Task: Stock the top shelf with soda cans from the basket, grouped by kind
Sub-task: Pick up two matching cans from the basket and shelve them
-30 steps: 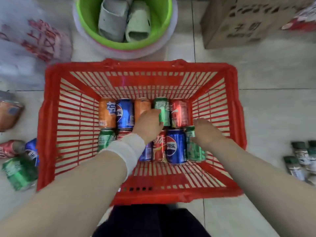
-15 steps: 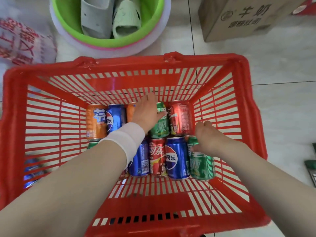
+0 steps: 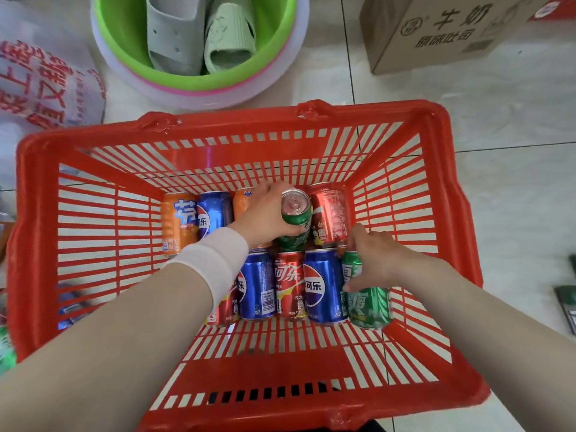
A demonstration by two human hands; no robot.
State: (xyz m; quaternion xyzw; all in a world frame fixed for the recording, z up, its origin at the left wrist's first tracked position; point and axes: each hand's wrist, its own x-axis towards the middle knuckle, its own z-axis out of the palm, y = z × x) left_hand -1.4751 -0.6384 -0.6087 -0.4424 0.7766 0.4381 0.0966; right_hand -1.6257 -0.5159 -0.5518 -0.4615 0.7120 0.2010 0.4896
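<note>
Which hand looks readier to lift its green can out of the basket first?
Probably the left hand: its green can is tipped up, top showing. The right hand grips a second green can, lying flat beside a blue can.

Pale glossy tiled floor (image 3: 514,126) with dark grout lines filled frame. Red slatted plastic basket (image 3: 374,109) sat at centre. Stacked round plastic basins (image 3: 199,99), green inside white, stood upper centre-left, just beyond basket. Brown printed cardboard box (image 3: 436,32) stood upper right. White plastic bag (image 3: 40,82) with red print lay upper left. Dark green packet (image 3: 565,304) lay at right edge, cropped.
</note>
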